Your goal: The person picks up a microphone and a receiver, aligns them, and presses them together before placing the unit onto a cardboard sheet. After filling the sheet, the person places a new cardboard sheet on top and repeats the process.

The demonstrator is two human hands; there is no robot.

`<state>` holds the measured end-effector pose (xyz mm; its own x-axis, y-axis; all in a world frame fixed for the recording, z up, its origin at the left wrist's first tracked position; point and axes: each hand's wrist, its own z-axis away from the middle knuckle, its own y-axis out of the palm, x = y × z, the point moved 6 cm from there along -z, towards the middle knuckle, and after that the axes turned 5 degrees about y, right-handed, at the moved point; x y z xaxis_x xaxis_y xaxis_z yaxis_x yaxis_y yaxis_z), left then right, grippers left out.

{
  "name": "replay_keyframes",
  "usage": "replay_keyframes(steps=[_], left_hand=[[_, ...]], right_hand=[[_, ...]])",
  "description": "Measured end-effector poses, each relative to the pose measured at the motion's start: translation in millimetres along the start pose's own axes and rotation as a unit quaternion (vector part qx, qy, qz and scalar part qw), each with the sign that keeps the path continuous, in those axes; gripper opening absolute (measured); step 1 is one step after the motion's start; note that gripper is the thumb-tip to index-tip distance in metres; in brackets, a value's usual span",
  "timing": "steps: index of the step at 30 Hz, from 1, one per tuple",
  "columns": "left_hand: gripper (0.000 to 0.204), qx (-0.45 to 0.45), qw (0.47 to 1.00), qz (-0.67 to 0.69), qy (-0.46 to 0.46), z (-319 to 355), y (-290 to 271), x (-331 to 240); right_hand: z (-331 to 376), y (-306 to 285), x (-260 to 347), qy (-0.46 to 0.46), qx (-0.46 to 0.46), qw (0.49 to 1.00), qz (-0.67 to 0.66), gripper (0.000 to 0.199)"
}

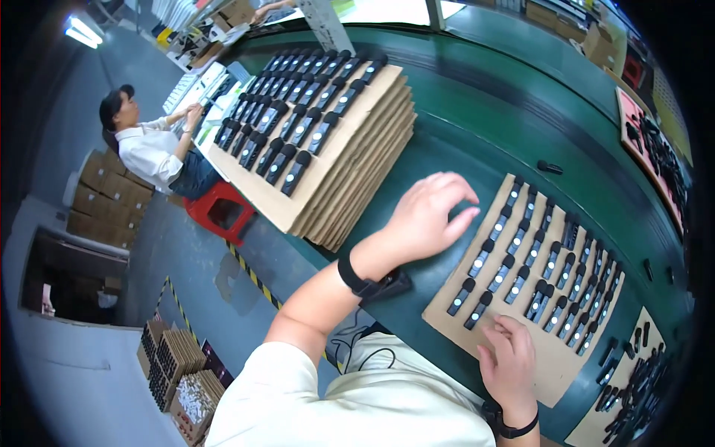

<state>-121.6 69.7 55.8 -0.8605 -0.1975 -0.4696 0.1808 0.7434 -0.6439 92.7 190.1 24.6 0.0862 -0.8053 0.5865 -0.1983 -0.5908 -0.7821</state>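
Note:
My left hand point(430, 216) hovers palm down over the green belt point(491, 119), fingers spread, just left of a cardboard sheet point(551, 357) that carries rows of small black oblong devices point(521, 257). It holds nothing. My right hand point(509, 365) rests flat on the near bare part of that sheet, fingertips next to the closest black devices, also holding nothing. A black band sits on each wrist.
A tall stack of cardboard sheets point(357, 179) topped with more black devices lies to the left. A loose black device point(550, 167) lies on the belt. More loaded sheets sit at the right point(655, 156) and lower right point(633, 380). A seated person point(153, 145) works at far left beside a red stool point(221, 211).

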Motion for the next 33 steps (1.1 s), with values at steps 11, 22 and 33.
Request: replay_keyframes(steps=[11,22,33], left_hand=[[0.016,0.07,0.997,-0.035,-0.011,-107.7,52.1,81.2],[0.025,0.263,0.962,0.005,-0.07,-157.6,150.0,114.4],[0.025,0.313,0.938,-0.104,-0.108,-154.0,160.8,142.5]], right_hand=[[38.7,-137.1,-71.3,0.098,-0.107,0.987,0.073,0.031],[41.9,-225.1,-277.0,0.294,-0.141,0.94,0.098,0.026],[-48.9,-209.4,-378.4,0.287,-0.102,0.925,0.227,0.025]])
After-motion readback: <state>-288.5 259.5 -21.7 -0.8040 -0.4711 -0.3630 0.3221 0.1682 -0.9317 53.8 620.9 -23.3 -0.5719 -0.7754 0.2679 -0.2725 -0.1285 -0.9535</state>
